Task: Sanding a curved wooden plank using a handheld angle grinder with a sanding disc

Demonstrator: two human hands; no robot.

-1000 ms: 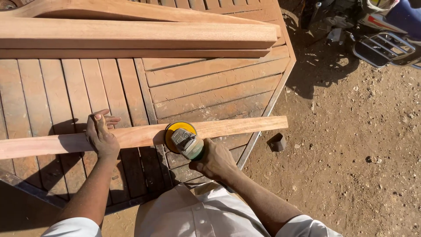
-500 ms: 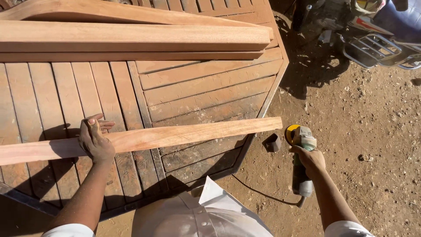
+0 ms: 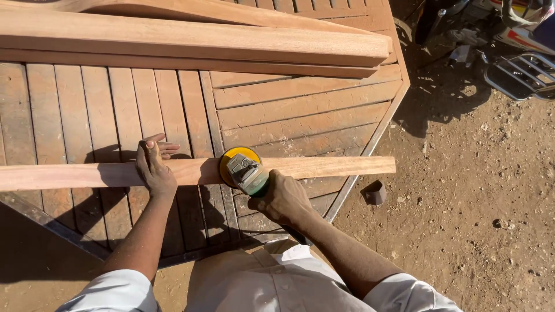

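I stood outdoors on bare, sunlit dirt ground [image 3: 474, 219] strewn with small stones, with part of a parked motorbike [image 3: 520, 46] showing at the upper right. In front of me lay a big slatted wooden table [image 3: 289, 115], its boards weathered and running in two directions, its angled edge reaching toward the dirt. Across its far side rested thick wooden beams [image 3: 191, 40], stacked one against another. Nearer to me a long, pale wooden strip [image 3: 335, 166] lay flat across the table from the left edge of view to just past the table's right edge, its end hanging over the ground. My left hand [image 3: 155, 167] pressed down flat on the strip, fingers spread over its top and far edge. My right hand [image 3: 283, 196] was wrapped firmly around the green body of a handheld power sander [image 3: 247, 172], whose round yellow disc [image 3: 236, 157] sat on the strip just to the right of my left hand. On the dirt beyond the table's edge, below the strip's free end, lay a small dark block [image 3: 374, 193].
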